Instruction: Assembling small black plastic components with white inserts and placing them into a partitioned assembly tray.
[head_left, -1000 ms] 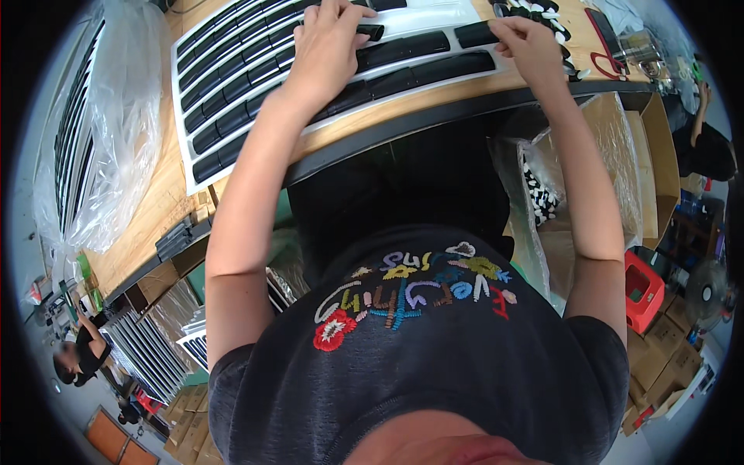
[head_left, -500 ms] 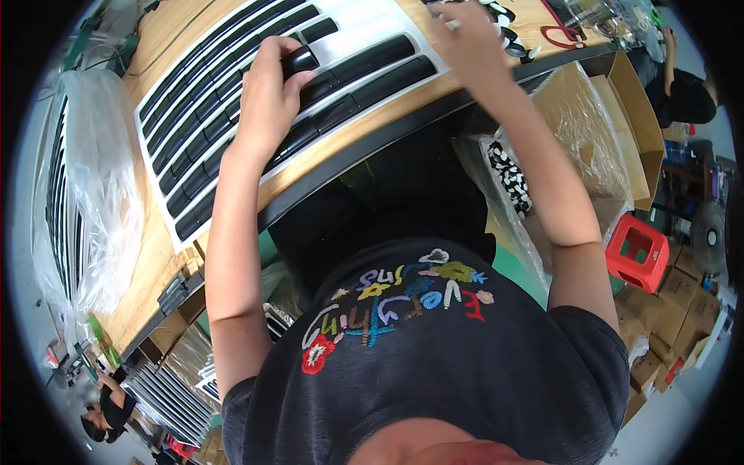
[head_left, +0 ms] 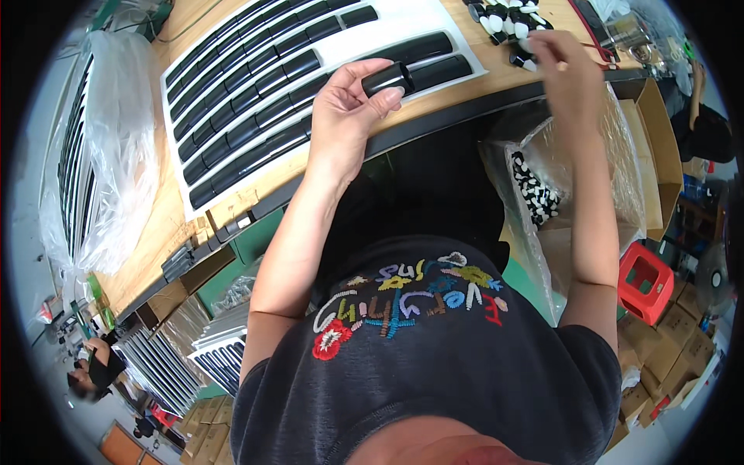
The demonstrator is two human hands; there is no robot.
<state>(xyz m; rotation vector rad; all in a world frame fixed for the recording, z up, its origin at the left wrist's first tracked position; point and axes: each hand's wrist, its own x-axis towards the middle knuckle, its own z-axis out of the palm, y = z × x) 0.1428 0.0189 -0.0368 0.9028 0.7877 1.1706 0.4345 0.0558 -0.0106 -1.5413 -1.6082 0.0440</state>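
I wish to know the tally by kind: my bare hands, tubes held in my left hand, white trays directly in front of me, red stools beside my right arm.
Left hand and right hand: 2
Black tube held: 1
White tray: 1
Red stool: 1
Total: 5

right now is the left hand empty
No, the left hand holds a black cylinder between thumb and fingers.
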